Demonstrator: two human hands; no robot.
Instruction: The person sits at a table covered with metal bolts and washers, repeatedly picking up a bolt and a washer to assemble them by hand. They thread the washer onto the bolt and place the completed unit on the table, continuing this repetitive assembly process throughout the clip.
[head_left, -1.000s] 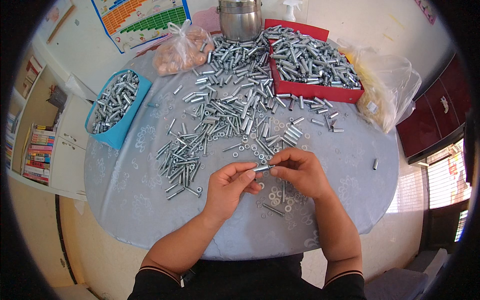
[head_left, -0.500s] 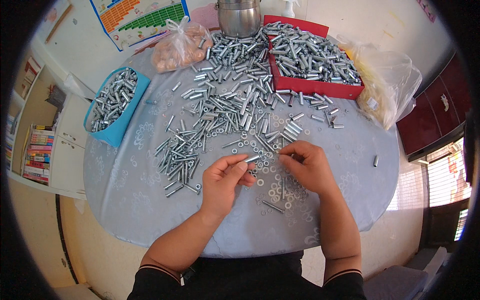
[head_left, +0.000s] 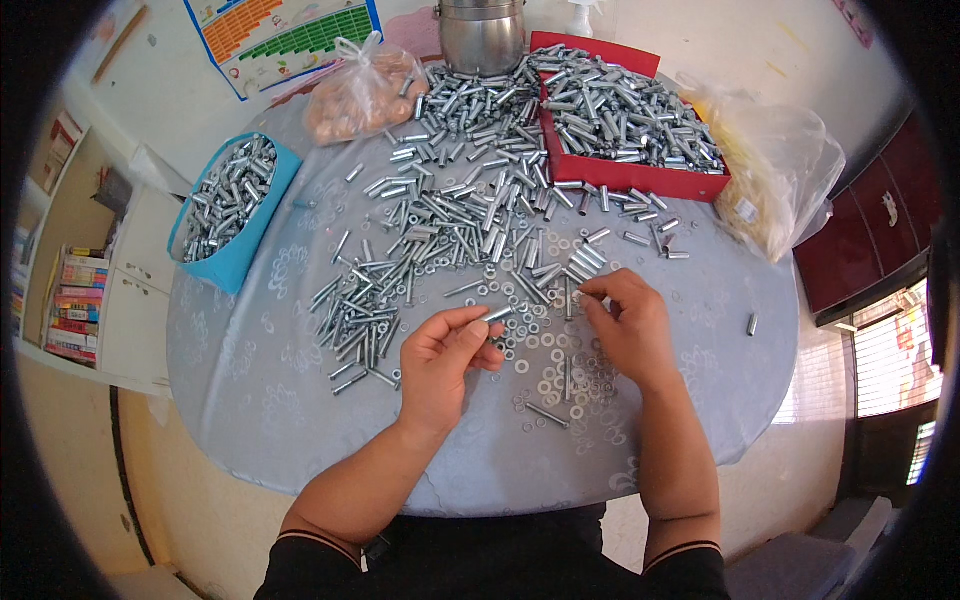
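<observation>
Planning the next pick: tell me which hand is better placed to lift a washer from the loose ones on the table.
Right. The right hand rests empty on the table with its fingertips among the scattered washers. The left hand is raised and already pinches a metal sleeve, so its grip is taken.

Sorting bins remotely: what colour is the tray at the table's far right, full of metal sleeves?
Red tray, seen in the head view.

The left hand (head_left: 445,350) pinches a small metal sleeve (head_left: 497,314) over scattered washers (head_left: 560,375), while the right hand (head_left: 625,325) just beside it fingers another piece on the table (head_left: 250,380).
</observation>
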